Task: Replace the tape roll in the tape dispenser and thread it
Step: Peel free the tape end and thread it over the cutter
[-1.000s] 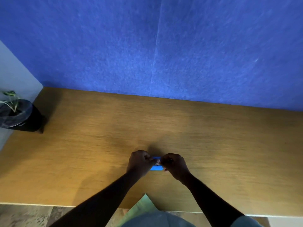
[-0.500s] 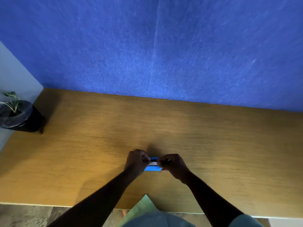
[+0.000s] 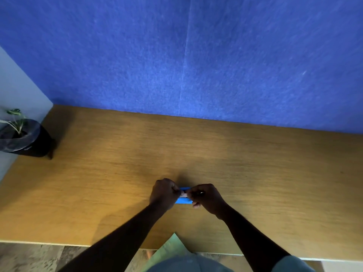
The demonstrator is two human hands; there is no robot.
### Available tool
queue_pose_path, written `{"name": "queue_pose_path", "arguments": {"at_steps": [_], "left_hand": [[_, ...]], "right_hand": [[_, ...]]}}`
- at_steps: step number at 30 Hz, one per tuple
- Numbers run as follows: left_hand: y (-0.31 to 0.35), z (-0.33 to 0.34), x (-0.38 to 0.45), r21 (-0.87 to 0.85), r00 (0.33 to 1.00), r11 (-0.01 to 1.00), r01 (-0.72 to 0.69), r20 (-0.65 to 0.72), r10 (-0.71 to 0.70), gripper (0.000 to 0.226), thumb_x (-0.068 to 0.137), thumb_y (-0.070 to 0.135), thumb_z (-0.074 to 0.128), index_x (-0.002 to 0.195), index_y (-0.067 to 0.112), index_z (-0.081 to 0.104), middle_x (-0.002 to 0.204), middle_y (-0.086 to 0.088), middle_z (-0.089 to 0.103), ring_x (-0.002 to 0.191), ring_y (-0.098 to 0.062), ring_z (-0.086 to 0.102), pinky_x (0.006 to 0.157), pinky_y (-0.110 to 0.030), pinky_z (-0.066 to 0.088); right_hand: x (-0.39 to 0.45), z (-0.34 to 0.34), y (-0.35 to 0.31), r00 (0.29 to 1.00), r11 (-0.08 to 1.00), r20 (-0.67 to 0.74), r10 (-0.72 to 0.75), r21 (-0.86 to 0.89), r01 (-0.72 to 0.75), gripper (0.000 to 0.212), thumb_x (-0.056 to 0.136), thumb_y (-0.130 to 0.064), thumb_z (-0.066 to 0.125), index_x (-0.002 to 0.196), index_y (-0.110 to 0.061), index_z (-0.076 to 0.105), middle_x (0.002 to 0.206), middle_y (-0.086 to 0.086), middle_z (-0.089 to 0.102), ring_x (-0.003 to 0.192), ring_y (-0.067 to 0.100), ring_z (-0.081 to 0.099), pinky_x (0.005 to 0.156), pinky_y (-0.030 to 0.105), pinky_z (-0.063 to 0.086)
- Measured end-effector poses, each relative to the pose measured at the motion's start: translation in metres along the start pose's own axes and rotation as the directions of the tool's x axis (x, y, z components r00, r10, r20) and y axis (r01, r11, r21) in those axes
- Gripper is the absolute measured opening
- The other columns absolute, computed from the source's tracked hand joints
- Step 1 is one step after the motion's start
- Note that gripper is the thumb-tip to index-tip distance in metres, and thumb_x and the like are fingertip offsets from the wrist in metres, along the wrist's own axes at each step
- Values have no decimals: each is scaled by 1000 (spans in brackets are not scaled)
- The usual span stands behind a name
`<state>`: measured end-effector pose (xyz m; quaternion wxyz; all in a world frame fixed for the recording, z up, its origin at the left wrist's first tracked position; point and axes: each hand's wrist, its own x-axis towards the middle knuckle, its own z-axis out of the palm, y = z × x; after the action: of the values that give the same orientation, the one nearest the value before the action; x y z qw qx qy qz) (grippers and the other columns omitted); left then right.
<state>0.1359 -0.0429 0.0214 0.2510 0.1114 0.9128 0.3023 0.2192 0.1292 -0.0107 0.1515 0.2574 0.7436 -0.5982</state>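
The counter [image 3: 255, 173] looks like wood or wood-look laminate, with fine straight grain and a matt, smooth face. The wall panel [image 3: 196, 55] behind is blue cloth, felt-like and slightly fuzzy. The tape dispenser [image 3: 183, 201] seems to be smooth blue plastic, though it is mostly covered. The plant pot [image 3: 29, 142] is dark, wrapped in a thin, slightly shiny film.

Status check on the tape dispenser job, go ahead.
Left hand and right hand both closed on blue tape dispenser on desk. Pale tape strip between fingertips. Nothing obstructing.
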Motion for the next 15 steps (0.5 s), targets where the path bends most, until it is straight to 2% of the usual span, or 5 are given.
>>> {"name": "queue_pose_path", "arguments": {"at_steps": [3,5,7,10,15], "left_hand": [[2,-1,-2,45,1000,999,8,-14,-7,18,83,33,76,97,22,81,94,5,79,84,-10,72,79,-31,61],[4,-3,-3,56,1000,998,26,-11,-26,20,82,36,76,96,23,81,92,6,79,81,-10,72,76,-32,62],[6,-4,-3,49,999,998,34,3,-35,25,79,43,78,93,22,80,87,6,78,77,-9,71,68,-29,60],[8,-4,-3,17,999,999,41,19,-41,33,70,49,83,86,21,77,83,7,75,76,-8,68,59,-22,47],[6,-1,-1,-31,1000,999,20,22,-19,32,67,42,89,80,17,72,78,7,68,75,-8,65,56,-17,40]], "right_hand": [[1,-4,-1,999,1000,37,4,-3,-3,19,92,-11,76,110,-7,80,93,14,80,76,19,78,66,30,64],[2,-4,-3,999,999,40,-5,-32,6,19,92,-11,76,111,-7,80,91,9,80,74,16,77,66,29,63],[2,-2,-5,999,999,35,-6,-46,8,20,92,-13,77,111,-6,79,92,11,80,75,17,78,65,29,64],[1,-1,-7,1000,999,25,-3,-35,3,21,92,-16,78,109,-5,78,96,19,79,80,26,78,65,30,65],[-2,-2,-6,1000,1000,16,4,28,-4,22,93,-11,76,111,1,77,98,25,77,76,22,75,64,28,63]]}}
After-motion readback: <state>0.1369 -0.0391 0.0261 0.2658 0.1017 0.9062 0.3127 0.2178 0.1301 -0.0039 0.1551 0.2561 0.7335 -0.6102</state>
